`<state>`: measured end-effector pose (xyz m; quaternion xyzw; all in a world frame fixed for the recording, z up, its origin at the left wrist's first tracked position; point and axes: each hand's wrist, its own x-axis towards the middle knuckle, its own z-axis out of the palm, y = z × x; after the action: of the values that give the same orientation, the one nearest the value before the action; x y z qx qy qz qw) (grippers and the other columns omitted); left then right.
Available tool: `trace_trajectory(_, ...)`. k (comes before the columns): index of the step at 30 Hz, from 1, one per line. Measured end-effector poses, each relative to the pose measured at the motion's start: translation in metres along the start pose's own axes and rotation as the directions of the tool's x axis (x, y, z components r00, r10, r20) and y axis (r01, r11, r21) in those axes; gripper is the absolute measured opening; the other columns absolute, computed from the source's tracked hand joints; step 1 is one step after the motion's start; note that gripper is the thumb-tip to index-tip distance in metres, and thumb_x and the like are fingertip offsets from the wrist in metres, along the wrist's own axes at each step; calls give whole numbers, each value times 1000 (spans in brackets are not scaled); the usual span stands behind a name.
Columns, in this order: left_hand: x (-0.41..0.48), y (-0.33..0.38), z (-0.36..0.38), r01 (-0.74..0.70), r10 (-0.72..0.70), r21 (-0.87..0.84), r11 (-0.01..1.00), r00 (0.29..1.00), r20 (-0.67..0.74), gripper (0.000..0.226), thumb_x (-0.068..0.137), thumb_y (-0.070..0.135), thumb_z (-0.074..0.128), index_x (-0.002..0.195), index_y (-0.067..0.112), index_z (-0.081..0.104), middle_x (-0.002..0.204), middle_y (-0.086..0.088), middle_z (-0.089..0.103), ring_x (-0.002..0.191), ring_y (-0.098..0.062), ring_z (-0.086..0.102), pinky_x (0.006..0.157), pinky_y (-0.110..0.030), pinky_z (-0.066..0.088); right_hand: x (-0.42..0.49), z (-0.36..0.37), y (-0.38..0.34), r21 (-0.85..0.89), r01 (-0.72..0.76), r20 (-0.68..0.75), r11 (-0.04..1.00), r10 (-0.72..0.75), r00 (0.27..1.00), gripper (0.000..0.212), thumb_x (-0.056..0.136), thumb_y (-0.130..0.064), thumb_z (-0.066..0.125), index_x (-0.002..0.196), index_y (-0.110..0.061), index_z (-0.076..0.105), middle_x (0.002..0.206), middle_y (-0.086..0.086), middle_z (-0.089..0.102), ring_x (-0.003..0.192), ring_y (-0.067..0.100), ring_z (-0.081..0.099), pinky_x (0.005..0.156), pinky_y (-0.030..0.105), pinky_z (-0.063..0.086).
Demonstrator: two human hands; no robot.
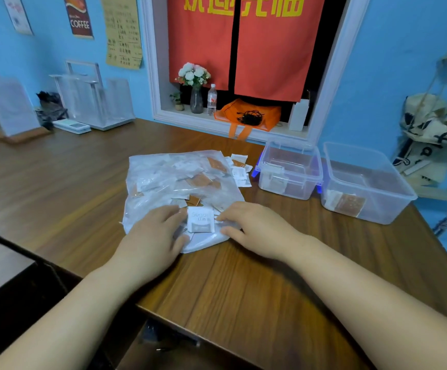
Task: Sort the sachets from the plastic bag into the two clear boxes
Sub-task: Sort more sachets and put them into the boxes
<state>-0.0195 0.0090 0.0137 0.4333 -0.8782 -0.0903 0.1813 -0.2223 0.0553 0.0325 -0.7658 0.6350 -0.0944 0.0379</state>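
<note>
I see the white sugar sachet [200,218] flat on the near end of the plastic bag [163,177], between left hand [153,236] and right hand [249,228], fingers relaxed, gripping nothing; right hand is nearer the clear boxes [297,189].

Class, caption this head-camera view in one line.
Left hand and right hand rest on the plastic bag, a sugar sachet between them; two clear boxes stand nearby.
</note>
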Motion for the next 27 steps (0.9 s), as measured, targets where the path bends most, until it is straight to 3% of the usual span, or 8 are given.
trace_trajectory(4, -1, -2, -1, -72, 72, -68, 995, 997, -11, 39, 93, 30, 52, 131, 27, 50, 134, 14, 47, 124, -7, 40, 94, -18, 33, 2, 1, 0, 51, -20, -7, 998, 21, 1000, 42, 95, -34, 50, 135, -24, 46, 135, -7, 48, 122, 12, 46, 97, 26, 38)
trace_trajectory(7, -1, -8, -8, -80, 70, -106, 991, 993, -98, 36, 93, 24, 53, 128, 25, 55, 129, 12, 51, 119, -9, 48, 84, -17, 34, 12, 0, -8, 94, 27, 0, 995, -27, 1000, 44, 94, -30, 54, 136, -21, 45, 137, -6, 47, 125, 12, 41, 100, 27, 36)
trace_trajectory(10, 1, -21, -12, -64, 65, 14, 998, 993, -97, 44, 91, 29, 56, 134, 25, 49, 137, 10, 47, 125, -13, 45, 88, -27, 43, 22, 5, -16, 89, 72, 54, 993, -77, 996, 43, 92, -31, 56, 132, -17, 45, 124, -6, 48, 116, 13, 40, 94, 29, 35)
trace_trajectory(13, 3, -28, -12, -31, 29, 99, 995, 999, 23, 52, 92, 39, 52, 140, 27, 39, 141, 11, 40, 130, -10, 37, 98, -26, 40, 28, 9, -16, 63, 54, 53, 997, -57, 997, 55, 90, -34, 59, 140, -23, 39, 138, -2, 45, 127, 16, 36, 102, 31, 32)
trace_trajectory(16, 8, -30, -15, -57, 57, -1, 998, 998, 11, 48, 84, 32, 66, 130, 27, 53, 118, 11, 50, 113, -8, 46, 92, -23, 40, 27, 9, -14, 194, 47, -46, 980, -39, 998, 60, 84, -29, 67, 139, -28, 43, 130, -6, 47, 110, 3, 39, 88, 19, 35)
trace_trajectory(19, 10, -28, -23, -33, 22, -196, 980, 998, -57, 34, 74, 20, 77, 106, 29, 67, 92, 17, 53, 87, 4, 51, 75, -8, 37, 24, 9, -9, 344, 26, -133, 939, 21, 991, 48, 82, -19, 70, 126, -29, 57, 114, -15, 53, 100, 0, 45, 76, 9, 33)
trace_trajectory(23, 14, -22, -29, 27, -75, -395, 918, 991, -107, 20, 74, 20, 78, 80, 34, 65, 84, 16, 63, 79, 6, 55, 66, -5, 36, 19, 1, -4, 592, -50, -154, 805, 174, 973, 23, 82, -15, 71, 99, -29, 65, 90, -19, 60, 74, 1, 53, 67, 9, 41)
trace_trajectory(27, 24, -6, -20, 76, -238, -581, 811, 949, -207, 5, 82, 21, 70, 83, 21, 65, 56, 20, 56, 53, 6, 49, 51, -7, 34, 17, -11, -3, 874, -75, -89, 480, 309, 947, 16, 84, -9, 68, 92, -21, 64, 98, 0, 66, 76, 17, 66, 70, 24, 58)
